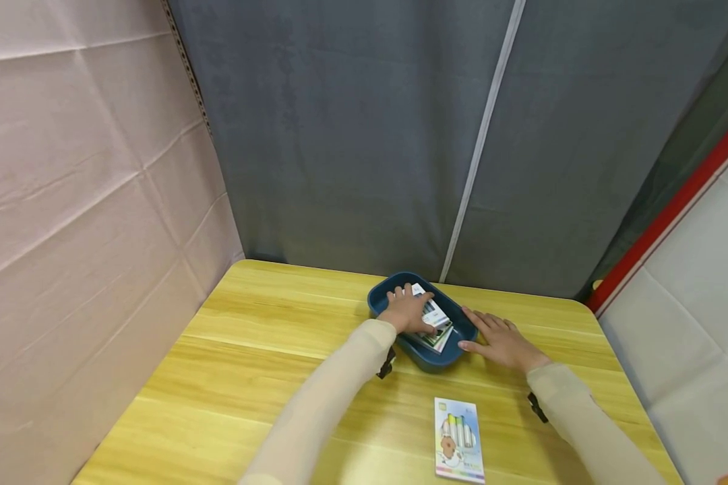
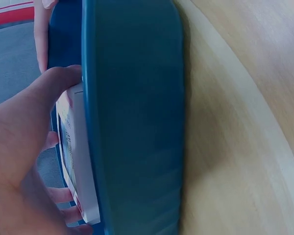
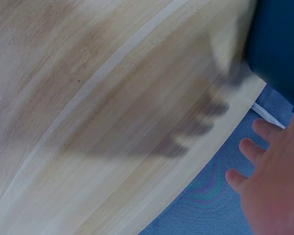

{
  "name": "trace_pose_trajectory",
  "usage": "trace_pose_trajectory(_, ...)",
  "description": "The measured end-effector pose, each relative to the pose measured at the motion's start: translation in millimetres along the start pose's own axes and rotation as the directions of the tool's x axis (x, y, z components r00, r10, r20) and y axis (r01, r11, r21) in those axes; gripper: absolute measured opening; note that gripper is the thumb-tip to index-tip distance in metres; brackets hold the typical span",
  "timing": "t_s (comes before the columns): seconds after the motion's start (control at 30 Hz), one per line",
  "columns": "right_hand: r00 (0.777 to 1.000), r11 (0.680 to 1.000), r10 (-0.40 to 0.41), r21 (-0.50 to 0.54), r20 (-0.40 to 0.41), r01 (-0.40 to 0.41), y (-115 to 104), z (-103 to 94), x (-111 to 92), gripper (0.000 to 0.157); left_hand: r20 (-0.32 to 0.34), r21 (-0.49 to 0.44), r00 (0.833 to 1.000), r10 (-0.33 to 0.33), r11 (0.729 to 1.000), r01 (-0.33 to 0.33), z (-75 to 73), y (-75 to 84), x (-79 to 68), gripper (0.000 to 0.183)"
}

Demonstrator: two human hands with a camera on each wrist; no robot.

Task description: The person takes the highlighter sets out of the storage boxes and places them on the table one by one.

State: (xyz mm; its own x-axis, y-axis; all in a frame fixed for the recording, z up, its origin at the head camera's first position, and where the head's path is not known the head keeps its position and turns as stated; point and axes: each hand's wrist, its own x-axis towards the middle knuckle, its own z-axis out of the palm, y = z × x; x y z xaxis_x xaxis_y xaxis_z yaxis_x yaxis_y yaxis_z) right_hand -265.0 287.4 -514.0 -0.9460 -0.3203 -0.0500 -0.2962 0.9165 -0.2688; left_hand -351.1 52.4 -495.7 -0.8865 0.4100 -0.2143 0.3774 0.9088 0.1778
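Note:
A dark blue plastic bin [image 1: 435, 360] stands near the table's back edge. Inside, a white box [image 1: 435, 314] lies at a slant on another flat box with green and white printing [image 1: 439, 339]. My left hand [image 1: 408, 312] reaches into the bin and grips the white box, thumb at one end and fingers at the other; the left wrist view shows this box's pale side [image 2: 84, 152] just inside the rim. At the bin's right end my right hand [image 1: 502, 341] rests against the rim with fingers extended, holding nothing. Its fingertips are partly out of the right wrist view.
A box of markers [image 1: 459, 439], white and light blue with pictured pens, lies flat on the wooden table [image 1: 236, 377] in front of the bin. A grey curtain [image 1: 352, 148] hangs behind the table, with pale cloth walls on both sides.

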Motion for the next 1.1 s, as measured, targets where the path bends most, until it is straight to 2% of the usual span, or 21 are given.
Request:
trace_pose_trajectory(0.23,1.0,1.0,0.006,0.002,-0.001,-0.006,1,-0.1,1,0.085,-0.017,0.013,1.0,0.022,1.0,-0.022,-6.2,1.4,-3.8,0.089)
trace_pose_trajectory(0.53,1.0,1.0,0.008,0.002,0.007,-0.008,2,-0.3,2,0.085,-0.058,0.019,0.994,0.09,0.996,-0.089,-22.3,4.4,-29.3,0.083)
trace_pose_trajectory(1.1,1.0,1.0,-0.003,-0.002,0.004,0.003,1,0.3,2,0.084,-0.067,0.067,0.984,0.168,0.984,-0.163,-36.0,5.4,-50.2,0.082)
